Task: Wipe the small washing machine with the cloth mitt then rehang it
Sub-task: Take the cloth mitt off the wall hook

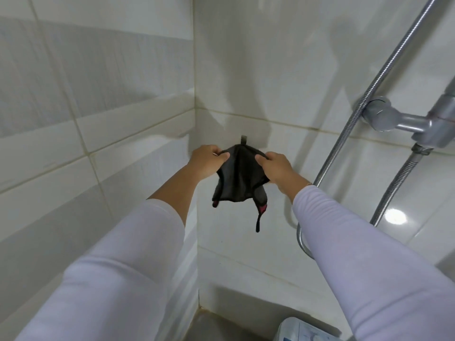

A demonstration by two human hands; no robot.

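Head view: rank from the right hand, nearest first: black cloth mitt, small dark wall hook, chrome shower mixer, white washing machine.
1. Black cloth mitt: pinched in the right hand, with the left hand on its other edge.
2. Small dark wall hook: just above the mitt, up-left of the hand.
3. Chrome shower mixer: on the wall, far right.
4. White washing machine: at the bottom edge, well below.

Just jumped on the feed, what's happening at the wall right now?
A person in white sleeves holds a dark cloth mitt up in the tiled corner, the left hand and right hand each pinching its top edge. The mitt's top sits right at a small wall hook; whether it is on the hook cannot be told. The washing machine shows below, beside the shower hose.
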